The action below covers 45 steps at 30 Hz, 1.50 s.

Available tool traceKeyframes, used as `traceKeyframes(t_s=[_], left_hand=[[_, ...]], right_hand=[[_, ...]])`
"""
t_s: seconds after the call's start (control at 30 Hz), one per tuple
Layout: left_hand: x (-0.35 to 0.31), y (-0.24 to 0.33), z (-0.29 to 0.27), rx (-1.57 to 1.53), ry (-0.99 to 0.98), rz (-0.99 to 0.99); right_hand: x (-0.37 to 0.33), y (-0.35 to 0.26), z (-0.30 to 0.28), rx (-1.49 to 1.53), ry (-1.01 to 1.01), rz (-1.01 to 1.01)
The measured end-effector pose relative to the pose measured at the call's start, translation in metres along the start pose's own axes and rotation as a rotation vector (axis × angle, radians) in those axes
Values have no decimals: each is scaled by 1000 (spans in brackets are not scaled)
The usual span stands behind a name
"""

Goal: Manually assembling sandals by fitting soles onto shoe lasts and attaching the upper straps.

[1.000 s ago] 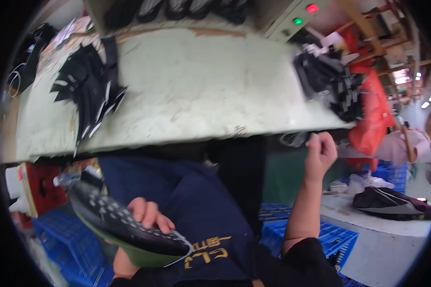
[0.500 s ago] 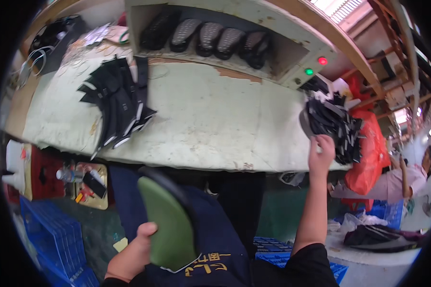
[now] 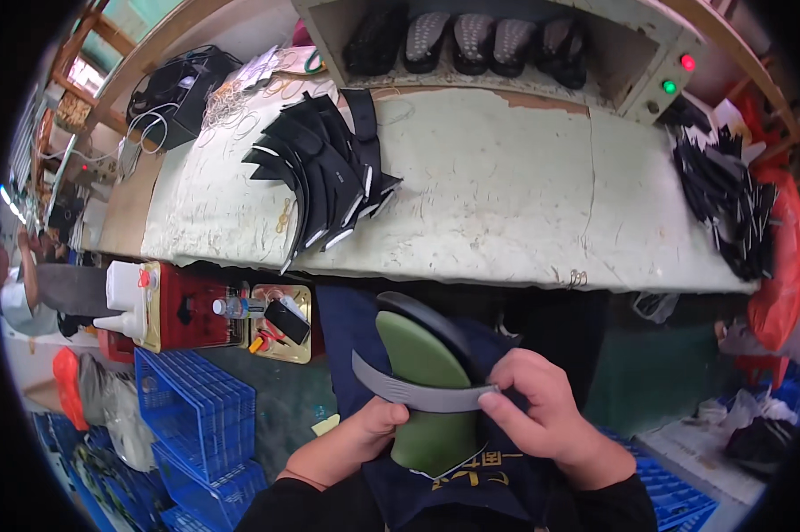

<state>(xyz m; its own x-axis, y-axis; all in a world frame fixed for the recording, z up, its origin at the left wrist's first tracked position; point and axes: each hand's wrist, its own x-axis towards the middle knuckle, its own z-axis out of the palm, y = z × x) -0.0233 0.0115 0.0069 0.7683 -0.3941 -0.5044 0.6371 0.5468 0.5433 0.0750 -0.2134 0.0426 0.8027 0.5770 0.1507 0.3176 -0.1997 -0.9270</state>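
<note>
My left hand [image 3: 351,441] is closed round the side of a green shoe last [image 3: 427,443], which is tilted in front of my apron. A black sole [image 3: 437,321] runs along the last's far, right-hand side. Between thumb and fingers, my right hand [image 3: 546,415] pinches one end of a curved grey strap [image 3: 422,396]. The strap lies across the green face of the last, its free end rising to the left above my left thumb. The fingers of my left hand are mostly hidden behind the last.
Fanned black straps [image 3: 316,168] lie on the worktable [image 3: 506,195] at left; another dark strap pile [image 3: 724,199] sits at the right end. A cabinet [image 3: 635,84] at the back holds several shoes. Blue crates [image 3: 196,403] and a tray [image 3: 280,350] with a phone are at lower left.
My right hand has come from the right-hand strap pile to the shoe last, bringing a grey strap with it. The view has turned left; my left hand still holds the last.
</note>
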Motion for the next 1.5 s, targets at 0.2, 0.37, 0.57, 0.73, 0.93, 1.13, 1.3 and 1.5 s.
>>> traceKeyframes(t_s=[0.2,0.37,0.57,0.73,0.93,1.13,1.3,1.5], left_hand=[[5,-24,-9,-87,-16,191],[45,-41,-35,-237,-513,318],[41,-26,-22,-355,-597,156],[39,-20,2,-238,-449,255],[38,-27,-21,-404,-560,157],[13,-3,-4,65,-312,135],[17,-5,16,116,-386,335],[19,-4,12,91,-437,282]], right_hand=[[-3,-14,5,-11,-126,-127],[-5,-23,9,60,-150,-174],[-4,-31,16,200,-195,-198],[-6,-32,20,210,-190,-245],[-7,-37,19,200,-162,-252],[-5,-36,15,415,-286,-37],[-2,-39,12,504,-368,101],[-4,-37,12,665,-472,233]])
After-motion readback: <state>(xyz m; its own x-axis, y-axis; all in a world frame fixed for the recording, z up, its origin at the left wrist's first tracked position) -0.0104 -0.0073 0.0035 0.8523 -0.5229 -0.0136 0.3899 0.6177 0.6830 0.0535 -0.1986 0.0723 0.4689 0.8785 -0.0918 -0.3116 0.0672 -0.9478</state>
